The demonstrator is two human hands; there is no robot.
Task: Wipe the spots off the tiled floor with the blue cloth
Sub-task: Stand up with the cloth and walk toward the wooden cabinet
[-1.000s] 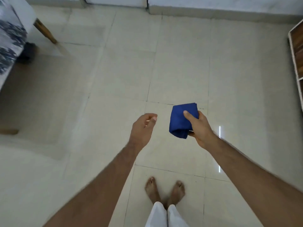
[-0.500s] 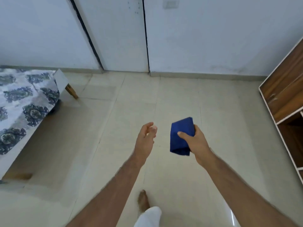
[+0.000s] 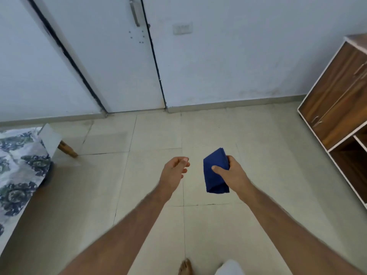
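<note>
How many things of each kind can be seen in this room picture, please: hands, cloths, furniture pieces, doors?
Hands: 2, left hand and right hand
Cloths: 1, blue cloth
Furniture: 2, bed and wooden cabinet
Doors: 1, white door
Total: 6

Right hand (image 3: 233, 175) grips folded blue cloth (image 3: 215, 175); left hand (image 3: 173, 173) empty

Soft even daylight, mild motion blur, wide-angle bending at edges
</note>
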